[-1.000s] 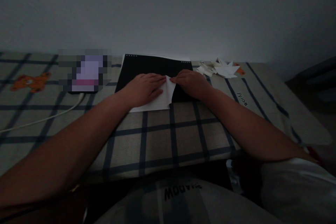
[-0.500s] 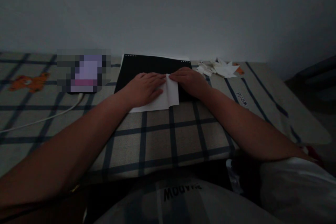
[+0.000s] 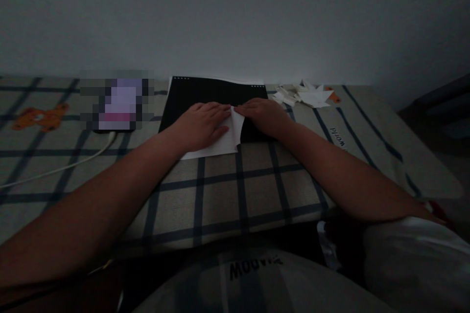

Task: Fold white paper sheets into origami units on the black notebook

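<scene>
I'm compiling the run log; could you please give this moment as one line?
left hand: on white paper; right hand: fingers at paper's flap; black sheet: partly beneath

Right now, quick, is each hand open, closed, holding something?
Left hand: open, palm down on the white paper.
Right hand: at the paper's flap; whether it grips can't be told.

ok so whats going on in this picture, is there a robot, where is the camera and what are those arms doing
No robot: these are the arms of a person wearing the camera on their head, facing forward and down. The left hand lies spread on a white paper; the right hand has its fingertips at the paper's far edge. Whether they pinch it is unclear. Beneath is a black sheet. A blurred phone-like device with a cable lies left, folded paper pieces right, all on a checked cloth.
</scene>
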The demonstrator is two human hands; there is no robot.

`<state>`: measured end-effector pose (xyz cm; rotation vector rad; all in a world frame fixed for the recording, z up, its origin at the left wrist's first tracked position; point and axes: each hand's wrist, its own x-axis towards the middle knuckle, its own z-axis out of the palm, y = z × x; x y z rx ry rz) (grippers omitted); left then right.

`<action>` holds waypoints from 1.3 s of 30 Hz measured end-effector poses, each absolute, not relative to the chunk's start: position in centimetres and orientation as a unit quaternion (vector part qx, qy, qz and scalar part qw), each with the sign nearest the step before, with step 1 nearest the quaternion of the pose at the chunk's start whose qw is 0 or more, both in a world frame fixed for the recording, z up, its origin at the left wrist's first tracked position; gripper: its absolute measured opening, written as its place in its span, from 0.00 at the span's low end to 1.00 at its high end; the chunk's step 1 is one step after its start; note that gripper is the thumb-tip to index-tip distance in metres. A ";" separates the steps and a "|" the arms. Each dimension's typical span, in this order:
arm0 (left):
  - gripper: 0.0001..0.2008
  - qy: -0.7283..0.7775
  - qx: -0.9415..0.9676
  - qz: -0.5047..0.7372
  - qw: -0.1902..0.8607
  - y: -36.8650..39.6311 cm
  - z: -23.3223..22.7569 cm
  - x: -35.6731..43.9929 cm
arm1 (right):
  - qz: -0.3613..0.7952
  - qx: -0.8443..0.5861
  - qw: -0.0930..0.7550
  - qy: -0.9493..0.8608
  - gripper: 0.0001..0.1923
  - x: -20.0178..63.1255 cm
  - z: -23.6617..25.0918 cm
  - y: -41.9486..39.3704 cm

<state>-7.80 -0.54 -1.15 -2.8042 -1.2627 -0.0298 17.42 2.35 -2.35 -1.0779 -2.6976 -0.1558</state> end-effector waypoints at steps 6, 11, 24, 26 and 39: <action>0.30 -0.404 -0.913 -0.029 0.039 -0.5 -1.5 -7.8 | -0.072 -0.377 0.092 -0.919 0.23 17.1 -1.9 1.9; 0.30 -0.407 -0.912 -0.032 0.041 -0.6 -1.6 -7.6 | -0.083 -0.377 0.072 -0.920 0.22 16.9 -1.8 1.9; 0.30 -0.415 -0.909 -0.026 0.040 -0.8 -1.4 -7.4 | -0.106 -0.379 0.063 -0.917 0.22 16.9 -2.0 1.8; 0.31 -0.414 -0.909 -0.029 0.036 -0.8 -1.4 -7.3 | -0.103 -0.381 0.059 -0.917 0.22 16.9 -1.9 1.7; 0.30 -0.411 -0.910 -0.044 0.032 -0.8 -1.5 -7.4 | -0.088 -0.387 0.075 -0.915 0.24 17.1 -2.3 1.8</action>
